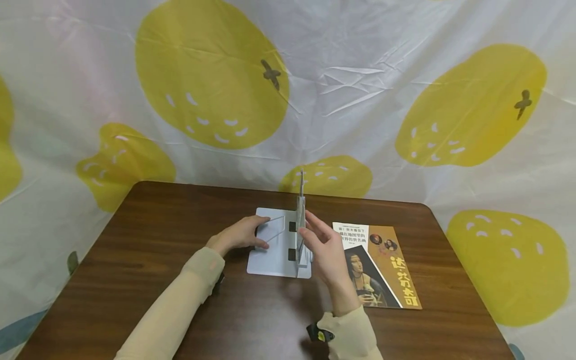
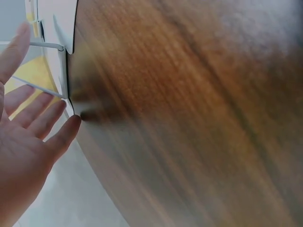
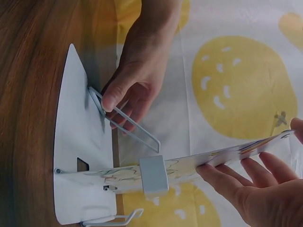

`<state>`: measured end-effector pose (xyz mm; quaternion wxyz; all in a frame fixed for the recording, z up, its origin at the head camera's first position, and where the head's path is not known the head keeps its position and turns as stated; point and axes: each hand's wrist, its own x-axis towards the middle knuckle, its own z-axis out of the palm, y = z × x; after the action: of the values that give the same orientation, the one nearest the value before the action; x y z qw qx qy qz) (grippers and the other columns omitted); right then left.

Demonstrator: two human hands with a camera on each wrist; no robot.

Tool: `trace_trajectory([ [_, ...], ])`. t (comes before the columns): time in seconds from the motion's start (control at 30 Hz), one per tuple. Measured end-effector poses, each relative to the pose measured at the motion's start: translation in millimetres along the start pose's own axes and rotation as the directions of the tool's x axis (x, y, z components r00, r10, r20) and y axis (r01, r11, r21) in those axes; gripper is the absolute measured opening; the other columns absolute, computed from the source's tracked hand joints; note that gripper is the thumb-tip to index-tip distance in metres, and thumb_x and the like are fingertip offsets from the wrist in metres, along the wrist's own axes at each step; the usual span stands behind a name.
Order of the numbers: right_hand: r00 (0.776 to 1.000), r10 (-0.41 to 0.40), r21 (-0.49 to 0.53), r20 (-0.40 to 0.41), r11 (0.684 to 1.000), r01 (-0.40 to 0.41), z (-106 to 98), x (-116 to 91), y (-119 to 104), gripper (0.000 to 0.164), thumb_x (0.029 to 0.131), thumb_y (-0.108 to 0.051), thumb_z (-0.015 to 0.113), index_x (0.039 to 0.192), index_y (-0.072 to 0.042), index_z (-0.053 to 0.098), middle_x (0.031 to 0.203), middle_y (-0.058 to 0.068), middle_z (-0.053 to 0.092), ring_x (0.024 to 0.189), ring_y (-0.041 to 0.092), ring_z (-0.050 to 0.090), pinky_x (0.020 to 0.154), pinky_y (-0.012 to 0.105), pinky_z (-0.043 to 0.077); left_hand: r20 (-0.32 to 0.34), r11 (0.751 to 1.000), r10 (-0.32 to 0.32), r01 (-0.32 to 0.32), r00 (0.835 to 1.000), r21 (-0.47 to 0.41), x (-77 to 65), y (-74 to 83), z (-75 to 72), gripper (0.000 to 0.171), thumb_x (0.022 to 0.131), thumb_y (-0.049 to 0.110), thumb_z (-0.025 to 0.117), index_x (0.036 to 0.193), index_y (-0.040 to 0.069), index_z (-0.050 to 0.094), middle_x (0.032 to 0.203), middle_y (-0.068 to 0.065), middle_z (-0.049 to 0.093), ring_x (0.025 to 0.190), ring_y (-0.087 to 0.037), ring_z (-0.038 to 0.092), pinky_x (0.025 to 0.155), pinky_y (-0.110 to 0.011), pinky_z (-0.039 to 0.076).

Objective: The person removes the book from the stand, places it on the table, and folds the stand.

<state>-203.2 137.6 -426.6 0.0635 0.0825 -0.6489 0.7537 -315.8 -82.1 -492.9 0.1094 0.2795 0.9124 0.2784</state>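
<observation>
A white metal book stand (image 1: 270, 262) lies on the table with its flat base plate (image 3: 68, 142) down. Rising from it, seen nearly edge-on, is a thin printed book (image 3: 184, 166), with a white block (image 3: 154, 175) across it. My left hand (image 1: 240, 234) spans a wire support (image 3: 135, 135), thumb on one side and fingers on the other; the left wrist view shows these fingers (image 2: 40, 106) fairly straight. On the book's right, my right hand (image 1: 326, 250) holds it between thumb and fingers (image 3: 222, 182). A second wire support (image 3: 118, 219) sticks out beside the base.
A booklet (image 1: 371, 267) with a painted portrait on its cover lies flat to the right of the stand. The brown wooden table (image 1: 171, 235) meets a hanging cloth (image 1: 333, 90) with yellow fruit prints at its back edge.
</observation>
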Motion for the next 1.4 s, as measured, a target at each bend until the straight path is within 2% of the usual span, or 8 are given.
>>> trace_trajectory([
  [0.1, 1.000, -0.001, 0.010, -0.013, 1.000, 0.001, -4, -1, 1, 0.046, 0.094, -0.001, 0.061, 0.138, 0.007, 0.050, 0.137, 0.029, 0.049, 0.126, 0.046, 0.046, 0.101, 0.054, 0.039, 0.010, 1.000, -0.006, 0.005, 1.000, 0.019, 0.0, 2.4, -1.1, 0.081, 0.079, 0.026, 0.084, 0.145, 0.002, 0.044, 0.145, -0.017, 0.046, 0.135, -0.032, 0.040, 0.112, -0.043, 0.030],
  [0.2, 1.000, -0.004, -0.003, -0.027, 1.000, 0.004, -7, -3, 0, 0.046, 0.094, -0.004, 0.061, 0.138, 0.005, 0.051, 0.137, 0.024, 0.051, 0.125, 0.041, 0.049, 0.100, 0.054, 0.040, 0.024, 0.999, -0.012, 0.011, 1.000, 0.041, 0.5, 4.2, -1.6, 0.080, 0.079, 0.027, 0.083, 0.145, 0.002, 0.044, 0.146, -0.018, 0.046, 0.136, -0.033, 0.039, 0.112, -0.044, 0.030],
  [0.4, 0.997, -0.009, -0.030, -0.080, 1.000, 0.007, -13, -8, 1, 0.044, 0.096, -0.007, 0.059, 0.139, -0.002, 0.054, 0.138, 0.014, 0.054, 0.110, 0.020, 0.058, 0.088, 0.037, 0.051, 0.039, 0.998, -0.016, 0.013, 0.999, 0.069, 3.2, 5.3, 1.0, 0.079, 0.080, 0.028, 0.083, 0.144, 0.001, 0.045, 0.145, -0.019, 0.046, 0.135, -0.034, 0.039, 0.112, -0.044, 0.030],
  [0.5, 0.996, -0.016, -0.019, -0.092, 1.000, 0.014, -14, -10, 2, 0.043, 0.097, -0.006, 0.057, 0.139, -0.001, 0.052, 0.139, 0.015, 0.054, 0.108, 0.024, 0.061, 0.085, 0.038, 0.054, 0.044, 0.996, -0.019, 0.015, 0.999, 0.092, 3.7, 5.3, 3.0, 0.079, 0.080, 0.029, 0.083, 0.144, 0.002, 0.046, 0.143, -0.018, 0.047, 0.135, -0.033, 0.040, 0.112, -0.044, 0.030],
  [0.67, 0.993, -0.028, -0.018, -0.116, 0.999, 0.026, -17, -12, 2, 0.043, 0.098, -0.006, 0.055, 0.140, 0.001, 0.051, 0.139, 0.016, 0.053, 0.114, 0.036, 0.058, 0.090, 0.044, 0.052, 0.045, 0.993, -0.015, 0.010, 0.999, 0.120, 3.9, 5.7, 5.0, 0.077, 0.079, 0.030, 0.083, 0.143, 0.003, 0.048, 0.140, -0.017, 0.050, 0.131, -0.032, 0.044, 0.110, -0.043, 0.034],
  [0.87, 0.988, -0.033, -0.016, -0.148, 0.999, 0.031, -21, -14, -1, 0.042, 0.099, -0.006, 0.052, 0.140, 0.003, 0.049, 0.141, 0.015, 0.051, 0.124, 0.031, 0.052, 0.097, 0.046, 0.046, 0.051, 0.992, -0.006, 0.000, 0.999, 0.124, 5.2, 7.9, 4.6, 0.077, 0.079, 0.030, 0.083, 0.142, 0.002, 0.048, 0.139, -0.016, 0.051, 0.128, -0.030, 0.047, 0.107, -0.042, 0.036],
  [1.1, 0.989, -0.028, -0.029, -0.145, 0.999, 0.024, -26, -15, 0, 0.042, 0.100, -0.009, 0.051, 0.141, 0.002, 0.049, 0.143, 0.014, 0.050, 0.127, 0.029, 0.050, 0.096, 0.041, 0.048, 0.068, 0.991, -0.030, 0.021, 0.997, 0.134, 6.2, 11.3, 6.2, 0.076, 0.080, 0.030, 0.083, 0.142, 0.003, 0.049, 0.136, -0.015, 0.051, 0.123, -0.028, 0.050, 0.106, -0.040, 0.038],
  [1.4, 0.991, -0.031, -0.039, -0.131, 0.999, 0.026, -28, -16, -3, 0.041, 0.101, -0.009, 0.050, 0.141, 0.002, 0.049, 0.144, 0.014, 0.049, 0.129, 0.028, 0.048, 0.097, 0.040, 0.047, 0.069, 0.983, -0.062, 0.049, 0.996, 0.177, 9.2, 11.2, 10.7, 0.077, 0.080, 0.034, 0.082, 0.143, 0.005, 0.049, 0.145, -0.017, 0.043, 0.135, -0.032, 0.038, 0.110, -0.044, 0.032],
])
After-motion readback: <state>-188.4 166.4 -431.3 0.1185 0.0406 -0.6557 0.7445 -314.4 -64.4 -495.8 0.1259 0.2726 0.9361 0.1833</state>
